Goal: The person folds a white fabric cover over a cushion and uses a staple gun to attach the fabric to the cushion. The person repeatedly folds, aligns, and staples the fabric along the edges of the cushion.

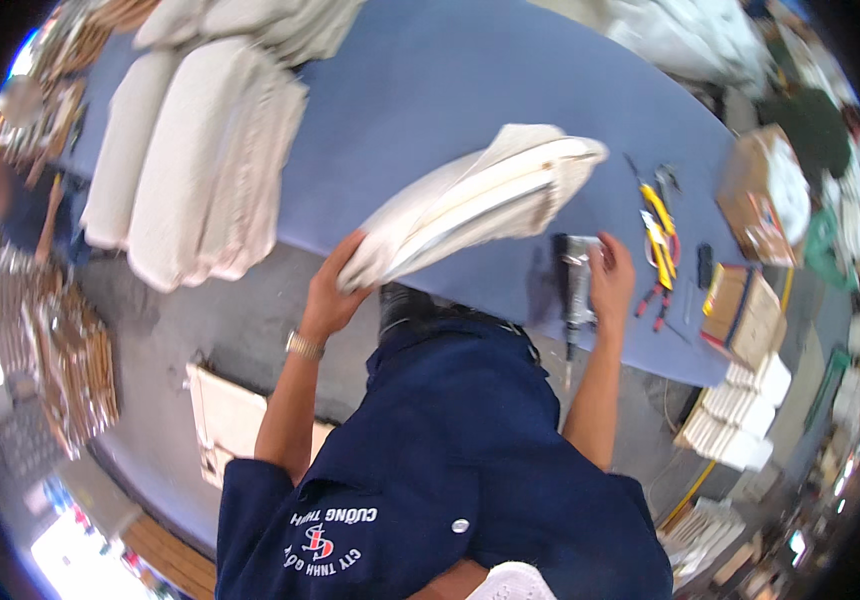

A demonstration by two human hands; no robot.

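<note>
We see our left grip [335, 290] clamped on the near left end of a folded cream fabric pad [480, 200]; the pad lies slantwise over the blue worktop [420, 80], its held end reaching past the near edge, its layered folds facing us. Our right grip [612, 280] is at a silver-and-black hand tool [578, 285] by the worktop's near edge — its fingers are bent at the tool's upper end, though we cannot tell whether they close on it. To the right of that grip we find yellow-handled tools [658, 220] and red-and-black-handled pliers [658, 305]; farther right stand a small open box [745, 318] and a larger cardboard carton [762, 200]; at the far left of the worktop, cream fabric pieces [200, 160] lie stacked side by side; a co-worker [35, 215] is beyond them.
</note>
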